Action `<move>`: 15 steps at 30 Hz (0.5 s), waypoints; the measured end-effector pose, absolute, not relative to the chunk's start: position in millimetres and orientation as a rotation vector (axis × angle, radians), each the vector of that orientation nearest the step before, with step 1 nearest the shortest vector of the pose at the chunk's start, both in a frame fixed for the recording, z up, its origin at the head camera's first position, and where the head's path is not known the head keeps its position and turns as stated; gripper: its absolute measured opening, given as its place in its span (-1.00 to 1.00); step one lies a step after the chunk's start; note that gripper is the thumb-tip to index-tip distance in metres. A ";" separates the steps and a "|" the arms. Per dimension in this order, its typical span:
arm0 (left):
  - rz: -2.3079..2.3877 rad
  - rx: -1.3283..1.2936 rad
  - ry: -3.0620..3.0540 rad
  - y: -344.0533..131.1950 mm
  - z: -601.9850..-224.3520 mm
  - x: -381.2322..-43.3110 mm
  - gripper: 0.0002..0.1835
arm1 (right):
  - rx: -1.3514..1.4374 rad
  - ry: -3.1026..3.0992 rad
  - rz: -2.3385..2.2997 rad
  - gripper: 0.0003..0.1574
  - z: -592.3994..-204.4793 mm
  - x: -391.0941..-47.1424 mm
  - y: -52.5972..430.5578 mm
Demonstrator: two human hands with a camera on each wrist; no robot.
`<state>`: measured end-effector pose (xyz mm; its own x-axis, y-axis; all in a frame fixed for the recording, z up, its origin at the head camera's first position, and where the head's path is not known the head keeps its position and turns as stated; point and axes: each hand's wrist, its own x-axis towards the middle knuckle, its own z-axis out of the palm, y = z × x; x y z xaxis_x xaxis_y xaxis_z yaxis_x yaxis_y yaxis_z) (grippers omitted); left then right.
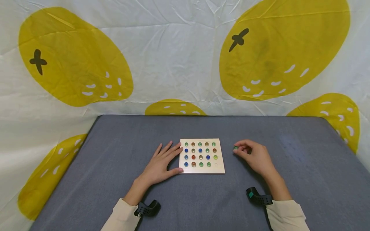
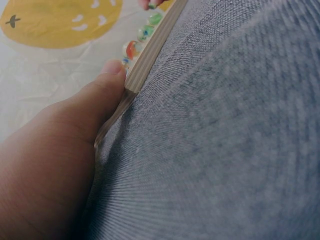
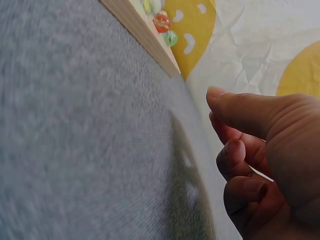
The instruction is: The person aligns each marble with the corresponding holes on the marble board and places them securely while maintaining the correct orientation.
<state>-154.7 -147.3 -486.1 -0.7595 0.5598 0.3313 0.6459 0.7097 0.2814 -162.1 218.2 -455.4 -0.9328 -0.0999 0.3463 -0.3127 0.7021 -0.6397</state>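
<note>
A pale wooden board (image 1: 197, 170) lies flat on the table, with rows of glass marbles (image 1: 200, 157) in green, blue, amber and red. One hollow at its front right corner holds no marble. My left hand (image 1: 160, 164) rests at the board's left edge, fingers spread and fairly straight, the thumb touching the near left corner. Right of the board and apart from it, my right hand (image 1: 255, 157) pinches a green marble (image 1: 236, 148) between thumb and forefinger. In the right wrist view the marble is hidden behind the thumb (image 3: 245, 107); the other fingers are curled.
Grey cloth covers the table (image 1: 289, 154) all round the board. Behind the table's far edge hangs a white sheet (image 1: 173, 57) with yellow fruit shapes. Each wrist wears a black camera mount (image 1: 148, 208).
</note>
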 end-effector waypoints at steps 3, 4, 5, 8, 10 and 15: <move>-0.566 -0.966 -2.692 -147.5 -486.3 -154.9 -0.17 | 0.339 -2.624 1.067 -0.80 -453.2 -161.3 215.1; -0.563 -0.966 -2.692 -147.6 -486.4 -155.1 -0.17 | 0.344 -2.625 1.067 -0.80 -452.5 -161.0 214.1; -0.562 -0.966 -2.691 -147.6 -486.5 -155.1 -0.17 | 0.352 -2.628 1.069 -0.80 -451.8 -160.8 213.2; -0.559 -0.966 -2.690 -147.7 -486.9 -155.4 -0.17 | 0.368 -2.642 1.073 -0.80 -449.8 -159.8 210.5; -0.564 -0.964 -2.694 -147.6 -487.2 -155.4 -0.17 | 0.380 -2.647 1.081 -0.80 -448.1 -158.9 208.8; -0.574 -0.961 -2.707 -147.2 -487.6 -155.8 -0.17 | 0.406 -2.646 1.113 -0.81 -445.0 -157.2 204.9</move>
